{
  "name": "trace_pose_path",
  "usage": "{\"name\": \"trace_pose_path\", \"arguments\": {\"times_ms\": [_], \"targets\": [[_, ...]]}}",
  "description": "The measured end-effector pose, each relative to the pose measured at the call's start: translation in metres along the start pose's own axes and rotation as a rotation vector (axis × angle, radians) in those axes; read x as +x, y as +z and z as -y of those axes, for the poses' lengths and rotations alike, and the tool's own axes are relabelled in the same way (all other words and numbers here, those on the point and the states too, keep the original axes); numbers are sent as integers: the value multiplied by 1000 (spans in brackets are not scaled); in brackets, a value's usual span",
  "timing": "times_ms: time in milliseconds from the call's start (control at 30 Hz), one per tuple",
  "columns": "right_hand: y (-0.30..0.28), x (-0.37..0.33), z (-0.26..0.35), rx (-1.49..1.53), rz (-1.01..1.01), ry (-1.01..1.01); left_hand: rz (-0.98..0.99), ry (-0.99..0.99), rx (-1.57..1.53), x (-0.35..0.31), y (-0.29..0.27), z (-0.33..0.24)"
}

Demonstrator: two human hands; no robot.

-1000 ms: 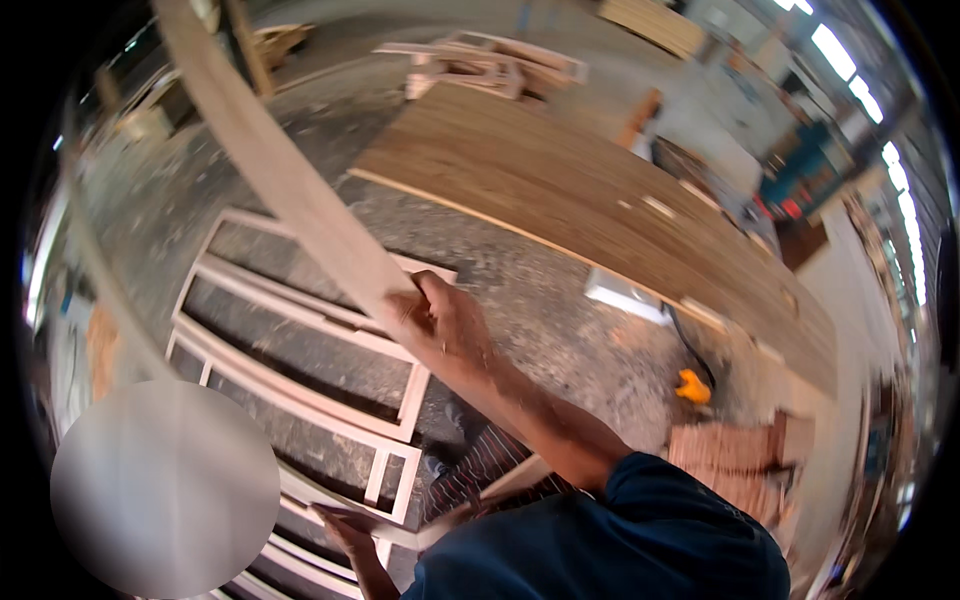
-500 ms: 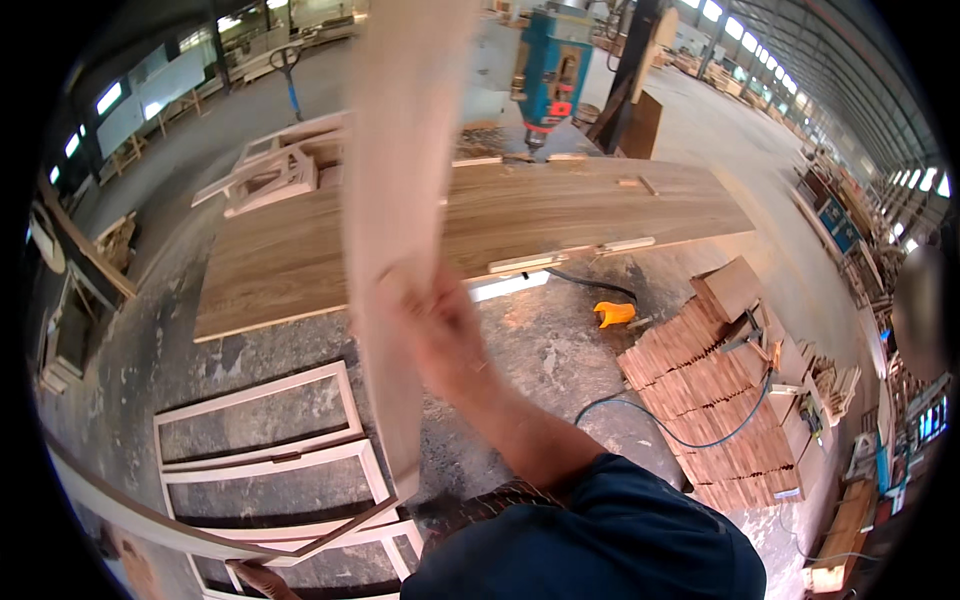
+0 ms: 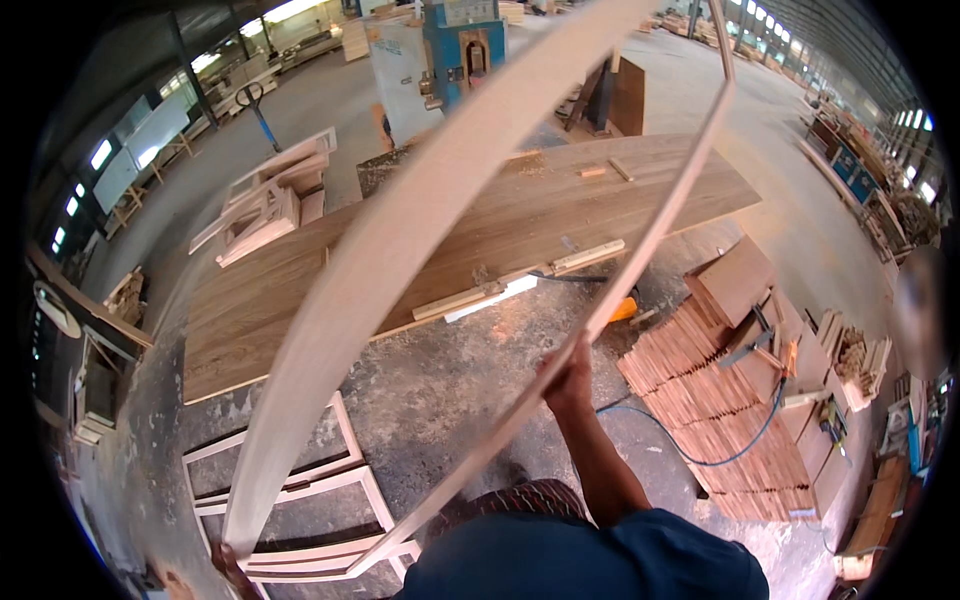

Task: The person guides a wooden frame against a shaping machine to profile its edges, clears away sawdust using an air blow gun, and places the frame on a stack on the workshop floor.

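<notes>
With the right hand (image 3: pixel 570 378) clenched on a long wooden frame's (image 3: pixel 400 250) thin rail and the left hand (image 3: pixel 228 560) gripping its lower corner, its far end could clip the blue machine (image 3: pixel 455 45).

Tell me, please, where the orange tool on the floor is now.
In the head view, the orange tool lies on the concrete floor right of centre, between the long wooden panel and the stack of small boards, just above the right hand.

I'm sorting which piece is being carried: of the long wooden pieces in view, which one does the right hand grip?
The thin strip, gripped by the right hand. It is far narrower than the wide plank beside it and the big panel lying on the floor.
</notes>
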State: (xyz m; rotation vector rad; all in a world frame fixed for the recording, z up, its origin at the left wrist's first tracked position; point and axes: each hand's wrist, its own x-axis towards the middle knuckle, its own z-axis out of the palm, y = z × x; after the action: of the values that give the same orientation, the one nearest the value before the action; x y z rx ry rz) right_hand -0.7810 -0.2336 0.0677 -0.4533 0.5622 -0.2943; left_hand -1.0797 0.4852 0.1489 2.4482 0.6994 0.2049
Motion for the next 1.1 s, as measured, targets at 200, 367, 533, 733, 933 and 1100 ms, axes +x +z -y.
{"name": "trace_pose_path", "arguments": {"times_ms": [200, 367, 533, 733, 933, 1100], "targets": [[-45, 55, 37, 44, -44, 17, -361, 397, 208, 95, 58, -121], [-50, 94, 47, -11, -347, 24, -94, 487, 281, 195, 124, -235], [-30, 134, 75, 34, -256, -140, -211, 742, 626, 300, 237, -315], [-15, 191, 116, 138, -431, -159, -263, 821, 611, 374, 298, -394], [-10, 184, 167, -345, -392, -170, -34, 726, 773, 332, 305, -494], [-6, 168, 196, -187, -105, 67, 120, 735, 1003, 290, 294, -540]]}}
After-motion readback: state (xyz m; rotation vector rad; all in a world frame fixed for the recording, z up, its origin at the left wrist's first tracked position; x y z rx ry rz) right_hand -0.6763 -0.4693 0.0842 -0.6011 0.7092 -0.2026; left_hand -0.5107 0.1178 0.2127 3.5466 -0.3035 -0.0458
